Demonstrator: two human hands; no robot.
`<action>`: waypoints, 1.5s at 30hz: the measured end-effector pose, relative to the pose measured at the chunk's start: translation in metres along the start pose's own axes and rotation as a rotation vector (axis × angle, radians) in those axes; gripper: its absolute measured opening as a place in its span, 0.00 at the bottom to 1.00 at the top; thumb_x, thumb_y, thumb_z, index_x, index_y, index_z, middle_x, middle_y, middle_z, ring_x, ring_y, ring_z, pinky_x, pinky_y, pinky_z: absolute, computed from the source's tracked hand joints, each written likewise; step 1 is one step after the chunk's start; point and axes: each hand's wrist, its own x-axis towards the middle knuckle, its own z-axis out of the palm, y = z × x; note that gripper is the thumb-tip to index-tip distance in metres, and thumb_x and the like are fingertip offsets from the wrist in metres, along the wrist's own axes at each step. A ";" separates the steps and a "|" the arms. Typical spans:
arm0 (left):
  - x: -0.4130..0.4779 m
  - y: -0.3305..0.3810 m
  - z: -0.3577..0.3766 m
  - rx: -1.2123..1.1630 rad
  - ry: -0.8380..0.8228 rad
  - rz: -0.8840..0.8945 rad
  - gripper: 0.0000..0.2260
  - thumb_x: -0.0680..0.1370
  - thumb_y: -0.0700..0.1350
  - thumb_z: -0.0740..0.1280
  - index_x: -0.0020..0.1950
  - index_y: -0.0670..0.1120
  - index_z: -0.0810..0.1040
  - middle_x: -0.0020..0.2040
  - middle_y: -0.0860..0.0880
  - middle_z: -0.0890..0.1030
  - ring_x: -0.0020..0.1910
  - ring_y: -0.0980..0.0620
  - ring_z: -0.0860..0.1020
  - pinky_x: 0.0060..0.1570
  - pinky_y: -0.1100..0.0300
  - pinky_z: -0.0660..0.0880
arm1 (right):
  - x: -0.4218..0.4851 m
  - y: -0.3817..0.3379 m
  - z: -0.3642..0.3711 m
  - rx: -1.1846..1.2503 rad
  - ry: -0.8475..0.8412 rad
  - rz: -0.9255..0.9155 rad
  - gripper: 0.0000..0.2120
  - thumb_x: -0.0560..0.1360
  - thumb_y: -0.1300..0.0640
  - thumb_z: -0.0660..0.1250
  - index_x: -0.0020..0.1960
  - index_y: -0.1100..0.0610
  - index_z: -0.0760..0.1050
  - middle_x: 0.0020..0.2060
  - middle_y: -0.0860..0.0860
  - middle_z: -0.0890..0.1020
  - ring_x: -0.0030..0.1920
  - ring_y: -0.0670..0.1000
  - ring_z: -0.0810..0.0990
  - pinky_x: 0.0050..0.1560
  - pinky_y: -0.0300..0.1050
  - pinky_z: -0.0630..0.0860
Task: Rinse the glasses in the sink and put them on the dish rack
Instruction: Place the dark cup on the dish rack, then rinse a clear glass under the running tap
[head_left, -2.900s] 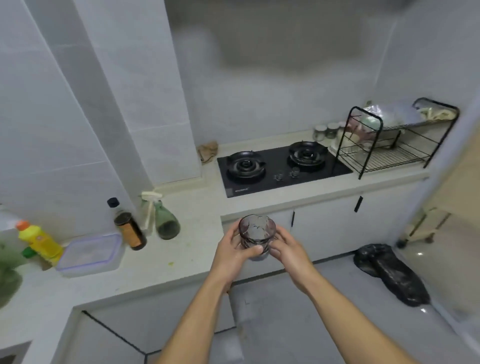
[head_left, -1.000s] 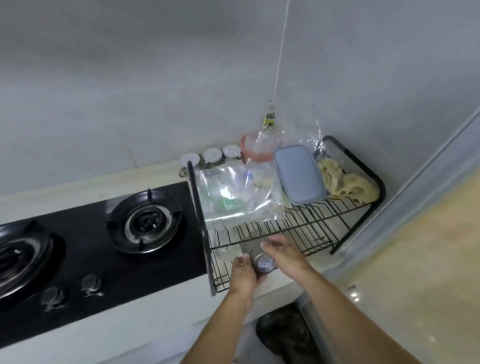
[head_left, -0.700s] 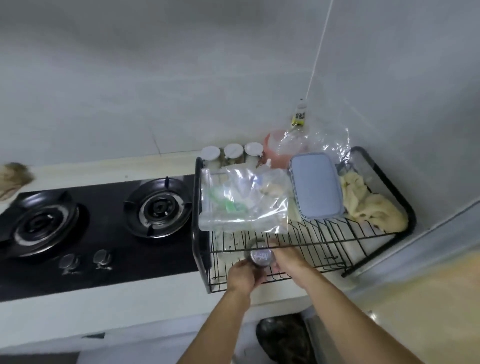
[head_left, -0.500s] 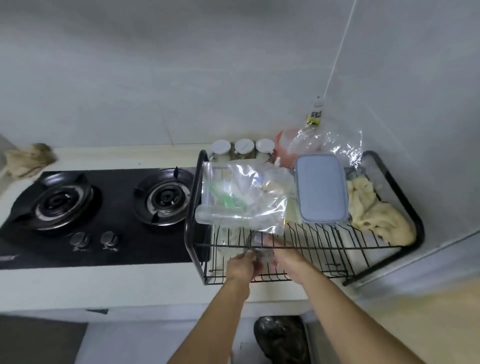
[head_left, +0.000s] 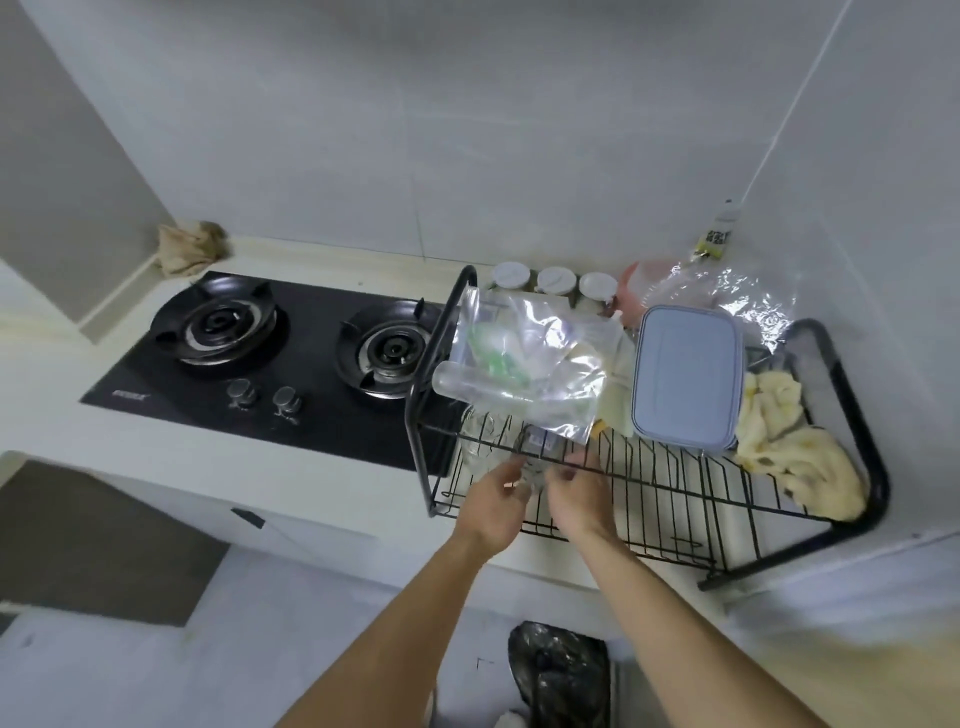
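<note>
Glass: rigid, fragile, light; probably wet, slippery.
Hold: side wall, both sides, clear of rim.
Left hand: curled against glass.
Right hand: curled against glass, opposite side.

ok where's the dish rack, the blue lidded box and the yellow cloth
dish rack (head_left: 878, 483), head view, black frame at its right end
blue lidded box (head_left: 685, 374), head view, middle of its lid
yellow cloth (head_left: 795, 457), head view, middle of the fabric

One head-worn view — angled steeply down, close over the dish rack and hob.
</note>
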 end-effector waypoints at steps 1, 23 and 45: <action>-0.006 -0.002 -0.004 0.104 0.011 0.060 0.20 0.86 0.45 0.61 0.79 0.49 0.69 0.74 0.49 0.76 0.72 0.49 0.75 0.70 0.59 0.69 | -0.007 -0.001 0.002 -0.057 -0.001 -0.046 0.02 0.80 0.57 0.65 0.48 0.55 0.74 0.41 0.50 0.81 0.38 0.50 0.78 0.34 0.40 0.70; -0.255 -0.259 -0.285 0.298 0.661 -0.159 0.30 0.84 0.59 0.59 0.84 0.52 0.56 0.79 0.47 0.69 0.76 0.47 0.70 0.73 0.52 0.69 | -0.253 -0.099 0.288 -0.599 -0.668 -0.869 0.21 0.82 0.45 0.61 0.73 0.45 0.66 0.63 0.41 0.75 0.55 0.45 0.77 0.57 0.42 0.74; -0.462 -0.489 -0.576 0.134 1.110 -0.537 0.26 0.84 0.61 0.60 0.82 0.59 0.62 0.78 0.52 0.70 0.76 0.50 0.69 0.73 0.49 0.69 | -0.501 -0.266 0.650 -0.531 -1.109 -1.223 0.28 0.81 0.45 0.62 0.79 0.45 0.59 0.75 0.44 0.68 0.69 0.48 0.73 0.68 0.50 0.74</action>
